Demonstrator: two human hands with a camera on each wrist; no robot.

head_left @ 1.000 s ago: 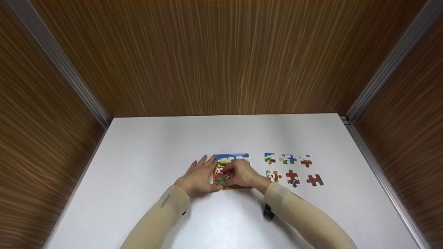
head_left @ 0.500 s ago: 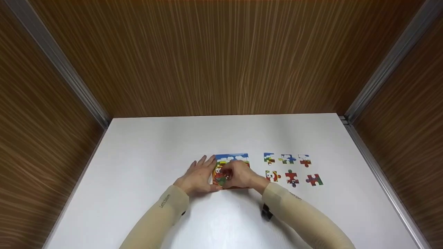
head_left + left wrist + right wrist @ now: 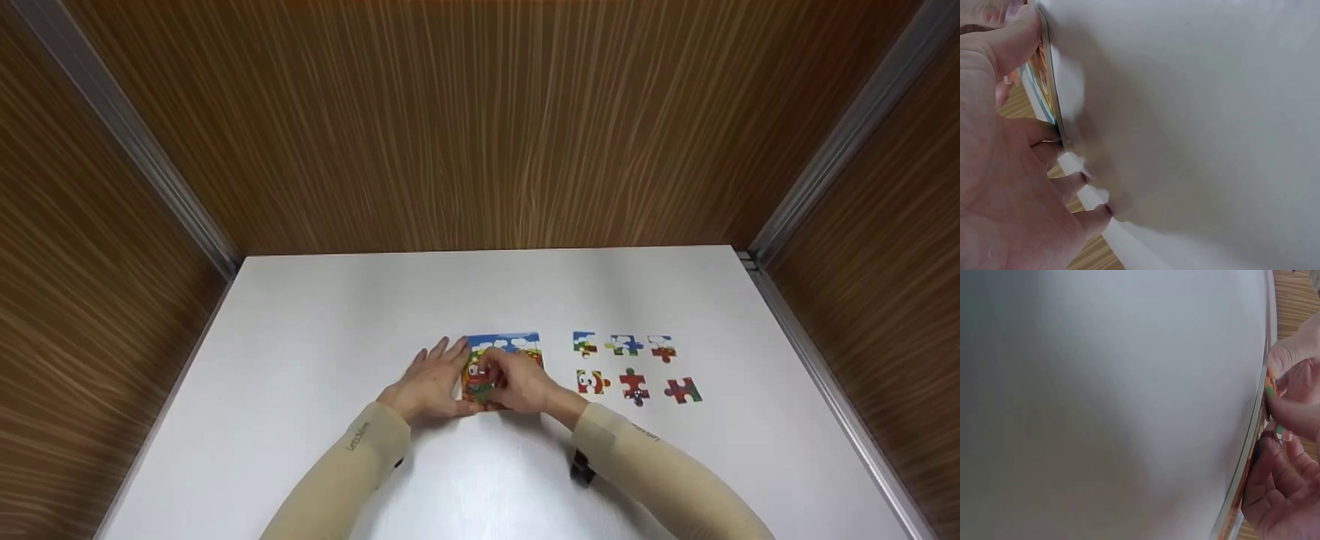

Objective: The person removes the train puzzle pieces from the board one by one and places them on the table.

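A colourful cartoon jigsaw puzzle (image 3: 510, 340) lies on the white table, its upper strip showing blue sky and clouds. My left hand (image 3: 429, 384) rests along its left side with fingers spread and the thumb at the lower left corner; the left wrist view shows those fingertips down on the table beside the puzzle's edge. My right hand (image 3: 523, 381) is over the middle of the puzzle, covering much of it. Between its thumb and curled fingers it pinches a small puzzle piece (image 3: 1279, 432), mostly hidden, with a green and white edge showing.
To the right, loose puzzle pieces lie in two rows, among them a sky piece (image 3: 625, 345), an eye piece (image 3: 591, 382) and a red piece (image 3: 634, 384). Wood-grain panels (image 3: 487, 135) wall the table at the back and sides.
My right hand has shifted slightly toward the front and turned a little over the puzzle, uncovering more of its upper right part. My left hand and the loose pieces stay where they were.
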